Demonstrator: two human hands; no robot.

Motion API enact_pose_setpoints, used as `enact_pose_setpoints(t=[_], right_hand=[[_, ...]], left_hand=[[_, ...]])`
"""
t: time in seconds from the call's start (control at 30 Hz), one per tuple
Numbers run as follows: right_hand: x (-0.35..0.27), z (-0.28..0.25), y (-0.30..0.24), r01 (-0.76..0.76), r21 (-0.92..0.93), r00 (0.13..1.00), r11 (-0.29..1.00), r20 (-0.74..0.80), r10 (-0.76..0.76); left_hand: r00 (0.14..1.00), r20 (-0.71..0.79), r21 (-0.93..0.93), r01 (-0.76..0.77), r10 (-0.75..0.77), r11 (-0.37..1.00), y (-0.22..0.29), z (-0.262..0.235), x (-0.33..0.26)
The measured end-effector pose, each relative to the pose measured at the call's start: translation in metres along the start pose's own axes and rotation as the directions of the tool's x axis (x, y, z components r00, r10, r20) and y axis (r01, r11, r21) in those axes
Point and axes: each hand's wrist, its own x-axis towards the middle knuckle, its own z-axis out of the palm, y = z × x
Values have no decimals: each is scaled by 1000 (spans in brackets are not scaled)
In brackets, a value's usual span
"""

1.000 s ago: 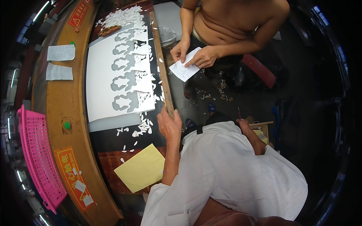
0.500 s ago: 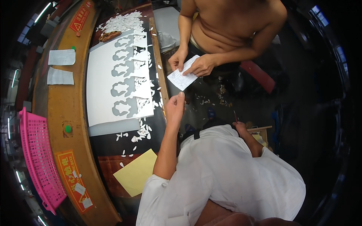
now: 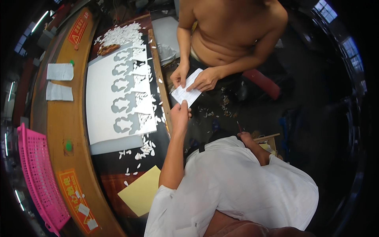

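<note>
Paper slip (image 3: 184,96) is out beyond the right edge of the counter (image 3: 111,162), where a cut-out white sheet (image 3: 100,106) lies. Your left hand (image 3: 180,117) seems to pinch the slip's near corner, thumb on top; grip lightly, and pull only once the co-worker's hands (image 3: 203,80) ease off, or it may tear. Your right hand (image 3: 245,137) grips a thin red tool (image 3: 239,126); hold that well aside.

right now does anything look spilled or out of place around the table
Yes: loose white scraps are strewn over the dark table, and pale bits litter the floor, unlike the gathered heap at the table's far end. The yellow sheet also lies askew to the table's edge.
</note>
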Motion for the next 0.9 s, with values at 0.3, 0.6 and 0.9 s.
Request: enact_pose_setpoints(t=[0.3, 0.6, 0.9], right_hand=[[2, 0, 1, -10, 18, 1000, 1000, 13, 10], [0, 1, -6, 6, -48, 1000, 999, -3, -6], [23, 1, 11, 28, -92, 1000, 995, -9, -29]], left_hand=[[999, -44, 41, -29, 31, 999, -6, -8, -6], [998, -54, 10, -25, 26, 1000, -9, -11, -10], [997, -73, 13, 9, -8, 1000, -15, -14, -15]])
